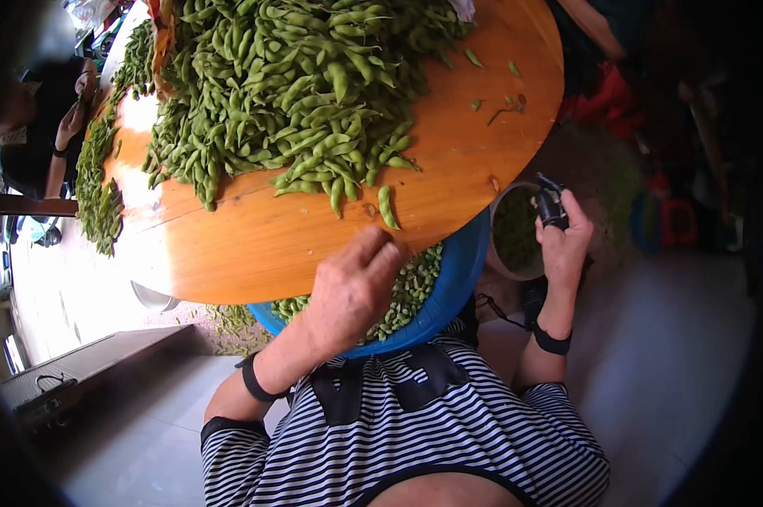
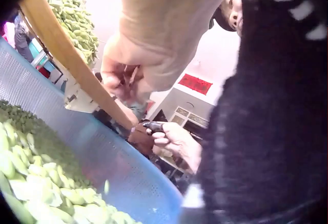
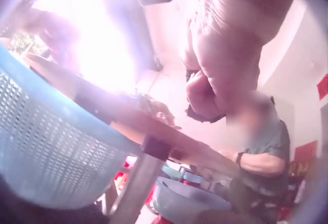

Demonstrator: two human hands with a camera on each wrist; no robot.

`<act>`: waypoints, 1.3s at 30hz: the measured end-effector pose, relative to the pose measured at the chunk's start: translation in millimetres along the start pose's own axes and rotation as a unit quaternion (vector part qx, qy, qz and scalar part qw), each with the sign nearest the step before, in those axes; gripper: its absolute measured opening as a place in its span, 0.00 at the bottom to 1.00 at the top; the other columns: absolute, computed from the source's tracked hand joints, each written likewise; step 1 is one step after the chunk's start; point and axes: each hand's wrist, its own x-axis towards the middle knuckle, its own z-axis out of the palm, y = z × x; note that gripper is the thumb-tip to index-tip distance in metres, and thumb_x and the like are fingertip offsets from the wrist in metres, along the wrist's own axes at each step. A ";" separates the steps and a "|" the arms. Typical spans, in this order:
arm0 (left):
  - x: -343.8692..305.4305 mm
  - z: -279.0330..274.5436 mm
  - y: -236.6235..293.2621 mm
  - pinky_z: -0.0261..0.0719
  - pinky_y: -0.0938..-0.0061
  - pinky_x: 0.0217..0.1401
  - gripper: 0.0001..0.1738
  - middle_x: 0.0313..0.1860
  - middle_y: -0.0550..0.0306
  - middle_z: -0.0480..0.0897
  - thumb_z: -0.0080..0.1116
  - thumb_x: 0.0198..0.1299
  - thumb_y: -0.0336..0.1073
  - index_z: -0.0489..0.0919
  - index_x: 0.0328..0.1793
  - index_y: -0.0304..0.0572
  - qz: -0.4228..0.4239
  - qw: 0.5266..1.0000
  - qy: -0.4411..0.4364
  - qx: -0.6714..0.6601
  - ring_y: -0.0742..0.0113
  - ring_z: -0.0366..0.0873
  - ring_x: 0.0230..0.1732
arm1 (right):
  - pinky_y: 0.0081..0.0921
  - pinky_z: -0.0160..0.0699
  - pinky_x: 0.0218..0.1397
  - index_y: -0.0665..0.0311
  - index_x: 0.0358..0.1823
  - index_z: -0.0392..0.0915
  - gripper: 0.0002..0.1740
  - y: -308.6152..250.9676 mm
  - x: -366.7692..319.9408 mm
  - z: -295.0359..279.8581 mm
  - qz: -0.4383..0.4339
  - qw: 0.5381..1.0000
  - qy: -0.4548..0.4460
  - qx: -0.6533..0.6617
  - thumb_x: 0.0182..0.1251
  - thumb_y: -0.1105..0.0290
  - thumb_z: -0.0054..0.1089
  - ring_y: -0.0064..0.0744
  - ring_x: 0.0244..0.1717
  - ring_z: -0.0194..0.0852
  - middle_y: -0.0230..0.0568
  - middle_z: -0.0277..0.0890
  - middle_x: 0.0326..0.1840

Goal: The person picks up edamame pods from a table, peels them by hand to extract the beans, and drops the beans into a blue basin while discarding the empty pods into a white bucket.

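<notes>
My left hand (image 1: pixel 352 291) hovers above the table's near edge, over a blue basket (image 1: pixel 459 291) of cut pods (image 1: pixel 415 283). Its fingers are loosely bent, and nothing shows between them in the left wrist view. Just beyond the fingertips lies a single green soybean pod (image 1: pixel 387 208), apart from the big heap of pods (image 1: pixel 297 93). My right hand (image 1: pixel 562 241), held out to the right, grips a small black hand tool (image 1: pixel 552 205) with a narrow tip; the fingers hide much of it. One pod (image 2: pixel 106 186) shows against the basket's inner wall in the left wrist view.
The round wooden table (image 1: pixel 474 160) has stray pods and stems near its right edge. A pale bucket (image 1: pixel 498 262) with green bits stands below my right hand. Another person (image 1: pixel 39 127) sits at the left; a grey case (image 1: pixel 94 363) lies on the floor.
</notes>
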 end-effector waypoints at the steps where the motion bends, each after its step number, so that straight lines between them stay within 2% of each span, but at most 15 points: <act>1: 4.3 -2.6 -3.5 0.79 0.61 0.33 0.15 0.35 0.50 0.75 0.59 0.50 0.21 0.76 0.46 0.37 -0.037 0.998 0.047 0.035 0.48 0.79 0.33 | 0.15 0.70 0.33 0.72 0.44 0.79 0.19 -3.8 -3.2 7.7 -0.037 0.999 -0.009 -0.005 0.53 0.86 0.44 0.17 0.30 0.70 0.31 0.76 0.32; 3: 17.2 -1.5 -11.7 0.79 0.61 0.31 0.15 0.35 0.50 0.76 0.62 0.53 0.26 0.75 0.48 0.39 -0.041 0.995 0.076 0.043 0.47 0.79 0.33 | 0.16 0.68 0.37 0.72 0.45 0.77 0.18 -7.5 -8.2 22.3 -0.094 0.994 -0.047 0.000 0.52 0.85 0.44 0.20 0.31 0.67 0.29 0.71 0.31; 8: 29.6 11.5 -19.0 0.79 0.59 0.31 0.14 0.36 0.50 0.77 0.61 0.58 0.36 0.77 0.49 0.43 -0.143 0.975 0.054 0.158 0.48 0.80 0.33 | 0.24 0.71 0.42 0.73 0.48 0.75 0.26 -37.3 -21.5 47.2 -0.105 0.977 -0.183 -0.003 0.43 0.84 0.42 0.38 0.34 0.69 0.46 0.69 0.33; 13: 22.2 -3.4 -15.4 0.78 0.62 0.31 0.11 0.33 0.51 0.77 0.61 0.57 0.33 0.80 0.46 0.43 -0.162 0.969 0.057 0.175 0.49 0.79 0.32 | 0.18 0.68 0.31 0.71 0.43 0.78 0.18 -59.0 -34.3 59.5 -0.066 0.962 -0.259 0.050 0.51 0.86 0.44 0.22 0.26 0.69 0.37 0.73 0.29; 15: 19.0 -9.9 -20.7 0.76 0.69 0.30 0.11 0.31 0.54 0.79 0.63 0.54 0.29 0.82 0.45 0.45 -0.102 0.991 0.082 -0.031 0.57 0.78 0.29 | 0.17 0.67 0.30 0.71 0.41 0.78 0.17 -68.6 -39.3 65.7 -0.035 0.954 -0.290 0.071 0.52 0.86 0.43 0.21 0.26 0.68 0.36 0.73 0.28; 16: 17.6 -9.1 -16.8 0.71 0.79 0.24 0.06 0.27 0.61 0.80 0.64 0.57 0.29 0.83 0.42 0.42 -0.156 0.972 0.076 -0.160 0.72 0.74 0.23 | 0.18 0.67 0.31 0.72 0.39 0.76 0.15 -71.0 -41.2 69.5 -0.035 0.952 -0.294 0.077 0.50 0.85 0.44 0.24 0.26 0.68 0.39 0.71 0.29; 17: 17.1 -10.9 -12.1 0.71 0.79 0.24 0.06 0.27 0.61 0.80 0.64 0.57 0.29 0.83 0.42 0.42 -0.157 0.972 0.075 -0.160 0.72 0.74 0.23 | 0.18 0.67 0.31 0.72 0.39 0.76 0.15 -71.6 -42.2 72.3 -0.034 0.952 -0.294 0.077 0.50 0.85 0.44 0.24 0.26 0.68 0.39 0.71 0.29; 19: 17.7 -18.0 -2.8 0.65 0.85 0.20 0.05 0.26 0.66 0.79 0.63 0.63 0.32 0.82 0.39 0.39 -0.335 0.803 0.018 -0.493 0.82 0.70 0.21 | 0.20 0.67 0.32 0.74 0.37 0.74 0.14 -69.7 -43.0 77.3 -0.110 0.942 -0.302 0.092 0.46 0.84 0.46 0.32 0.27 0.67 0.43 0.66 0.29; 20: 17.3 -25.6 -6.6 0.71 0.84 0.25 0.10 0.32 0.60 0.85 0.60 0.66 0.35 0.81 0.42 0.32 -0.358 0.779 -0.039 -0.514 0.82 0.73 0.24 | 0.25 0.67 0.32 0.75 0.35 0.70 0.14 -61.6 -41.7 78.4 -0.136 0.936 -0.315 0.085 0.42 0.83 0.49 0.41 0.28 0.65 0.45 0.62 0.29; 23: 14.1 -19.0 -8.4 0.69 0.87 0.23 0.08 0.28 0.62 0.84 0.61 0.65 0.32 0.82 0.43 0.33 -0.380 0.747 -0.025 -0.545 0.84 0.72 0.22 | 0.27 0.66 0.31 0.74 0.34 0.69 0.13 -69.6 -42.9 75.8 -0.182 0.930 -0.319 0.036 0.41 0.83 0.50 0.43 0.27 0.63 0.45 0.61 0.28; 27: 10.0 -5.7 -5.1 0.69 0.86 0.23 0.06 0.28 0.61 0.85 0.61 0.65 0.30 0.82 0.40 0.33 -0.337 0.801 0.032 -0.494 0.84 0.72 0.23 | 0.22 0.62 0.23 0.75 0.26 0.70 0.08 -64.0 -41.1 77.9 -0.222 0.931 -0.288 0.020 0.41 0.80 0.53 0.25 0.23 0.64 0.39 0.64 0.27; 28: 9.1 -4.1 -5.5 0.70 0.86 0.25 0.06 0.29 0.60 0.85 0.60 0.64 0.29 0.82 0.40 0.32 -0.316 0.820 0.039 -0.476 0.84 0.73 0.24 | 0.22 0.62 0.23 0.75 0.26 0.70 0.08 -64.6 -40.9 76.6 -0.221 0.932 -0.288 0.020 0.41 0.80 0.53 0.25 0.23 0.64 0.39 0.64 0.27; 30: 8.0 -2.1 -4.5 0.71 0.86 0.26 0.05 0.29 0.59 0.86 0.60 0.64 0.28 0.82 0.39 0.32 -0.296 0.838 0.045 -0.456 0.83 0.74 0.25 | 0.28 0.65 0.31 0.74 0.33 0.68 0.13 -66.1 -40.2 72.6 -0.199 0.930 -0.309 0.015 0.41 0.82 0.50 0.44 0.27 0.62 0.45 0.61 0.29; 37: 12.1 -2.0 6.0 0.81 0.77 0.32 0.05 0.28 0.51 0.83 0.62 0.55 0.21 0.81 0.38 0.29 -0.210 0.934 0.111 -0.266 0.66 0.85 0.29 | 0.28 0.63 0.30 0.73 0.31 0.68 0.11 -63.3 -39.0 69.1 -0.158 0.926 -0.334 0.074 0.42 0.81 0.51 0.42 0.27 0.60 0.45 0.60 0.28; 39: 14.4 -4.1 8.2 0.81 0.76 0.33 0.06 0.28 0.50 0.82 0.62 0.53 0.20 0.81 0.38 0.29 -0.188 0.949 0.118 -0.224 0.62 0.86 0.30 | 0.27 0.62 0.30 0.73 0.31 0.68 0.10 -60.9 -37.3 68.8 -0.223 0.921 -0.318 0.040 0.42 0.81 0.51 0.40 0.26 0.59 0.43 0.59 0.27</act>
